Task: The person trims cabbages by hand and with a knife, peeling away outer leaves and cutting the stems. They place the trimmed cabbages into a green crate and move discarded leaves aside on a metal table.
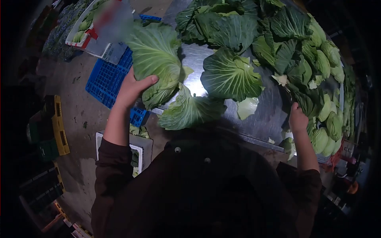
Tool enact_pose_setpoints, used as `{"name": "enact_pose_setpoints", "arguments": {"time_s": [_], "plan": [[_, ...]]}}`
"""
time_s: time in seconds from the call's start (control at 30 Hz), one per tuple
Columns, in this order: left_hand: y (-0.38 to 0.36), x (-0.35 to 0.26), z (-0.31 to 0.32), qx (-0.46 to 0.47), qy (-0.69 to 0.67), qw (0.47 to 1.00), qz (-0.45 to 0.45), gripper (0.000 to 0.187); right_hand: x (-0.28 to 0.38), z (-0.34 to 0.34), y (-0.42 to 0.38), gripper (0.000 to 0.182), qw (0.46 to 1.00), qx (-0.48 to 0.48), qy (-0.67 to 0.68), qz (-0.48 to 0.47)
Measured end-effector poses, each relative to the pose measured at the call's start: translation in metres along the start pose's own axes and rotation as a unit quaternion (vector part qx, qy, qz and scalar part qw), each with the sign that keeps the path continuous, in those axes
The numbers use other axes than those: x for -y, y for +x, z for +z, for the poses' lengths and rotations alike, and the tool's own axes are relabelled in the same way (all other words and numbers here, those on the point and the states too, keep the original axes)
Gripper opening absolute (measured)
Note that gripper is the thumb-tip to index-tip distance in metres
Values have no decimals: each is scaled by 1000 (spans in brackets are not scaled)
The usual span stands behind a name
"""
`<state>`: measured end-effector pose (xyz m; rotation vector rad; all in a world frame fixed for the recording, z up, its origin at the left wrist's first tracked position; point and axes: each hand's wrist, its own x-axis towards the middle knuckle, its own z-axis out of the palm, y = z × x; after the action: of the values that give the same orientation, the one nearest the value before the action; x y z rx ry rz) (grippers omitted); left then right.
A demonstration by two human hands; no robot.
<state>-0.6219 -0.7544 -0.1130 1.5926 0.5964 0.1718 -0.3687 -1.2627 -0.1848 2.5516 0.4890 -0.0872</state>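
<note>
Left hand [133, 89] grips a cabbage [156, 59] from its underside, thumb hooked over the lower leaf edge, fingers hidden behind the head. The cabbage is held up just above and ahead of that hand, off the near-left edge of the metal worktop [194, 59], partly over the blue crate [105, 79] on the floor.

Right hand [297, 119] is closed, seems to pinch dark outer leaves at the edge of the cabbage pile [305, 51] just ahead of it; exactly what it holds is too dark to tell.

Step, as I judge it: picking or handling one head for trimming, loose wrapper leaves being shed. A big loose leaf [190, 111] lies on the worktop just right of the left hand, below the held head; another open head [230, 75] sits further right, between the two hands.

Orientation: the held cabbage's long axis runs roughly away from the hand, up and slightly left in view. Veined leaf face is toward the camera, ribs fanning out from the lower end near the thumb, so the stem end likely points down toward the hand and the crown away. Stem itself not visible.

Next move likely calls for a firm one-handed hold on a bulky, floppy-leaved head, or bringing the right hand over for support; loose leaves could slip.

A white bin [137, 154] with scraps sits below the left forearm.
</note>
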Motion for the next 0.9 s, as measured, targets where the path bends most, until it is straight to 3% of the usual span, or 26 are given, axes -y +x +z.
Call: {"name": "enact_pose_setpoints", "arguments": {"time_s": [0.03, 0.1, 0.2, 0.27, 0.33, 0.37, 0.43, 0.5, 0.57, 0.63, 0.73, 0.8, 0.83, 0.9], "plan": [[3, -5, 12, 7, -3, 1000, 1, 82, -8, 14, -3, 21, 998, -38, -43, -7], [8, -12, 41, 14, 161, 986, 46, 86, -15, 36, -6, 23, 999, -27, -33, 4], [6, -16, 87, 0, 514, 843, 159, 92, -9, 20, -16, 28, 1000, -24, -9, -2], [1, -14, 115, 46, 581, 789, 193, 80, 8, -8, -22, 30, 999, -29, 5, -18], [-1, 5, 138, 56, 638, 726, 250, 67, 27, -39, -25, 37, 984, -93, 151, -36], [3, 18, 144, 55, 641, 725, 247, 67, 39, -58, -26, 34, 956, -142, 244, -76], [17, 34, 154, -18, 625, 685, 374, 62, 70, -105, -30, 34, 885, -220, 375, -170], [20, 33, 163, -3, 609, 697, 379, 58, 105, -146, -32, 35, 830, -277, 424, -234], [19, 23, 169, 94, 598, 717, 347, 48, 135, -168, -19, 39, 779, -313, 460, -291], [5, 25, 168, 38, 556, 732, 391, 41, 157, -179, -2, 42, 776, -317, 463, -287], [-21, 10, 143, 96, 523, 774, 343, 32, 181, -181, 9, 47, 785, -341, 428, -291], [-20, 12, 125, 47, 347, 880, 321, 19, 198, -178, 7, 49, 793, -364, 387, -298], [-18, 7, 118, -46, 303, 904, 300, 15, 207, -173, 1, 51, 780, -366, 367, -349], [-8, -7, 103, -92, 304, 917, 240, 19, 232, -148, -8, 53, 752, -385, 319, -429]]}}
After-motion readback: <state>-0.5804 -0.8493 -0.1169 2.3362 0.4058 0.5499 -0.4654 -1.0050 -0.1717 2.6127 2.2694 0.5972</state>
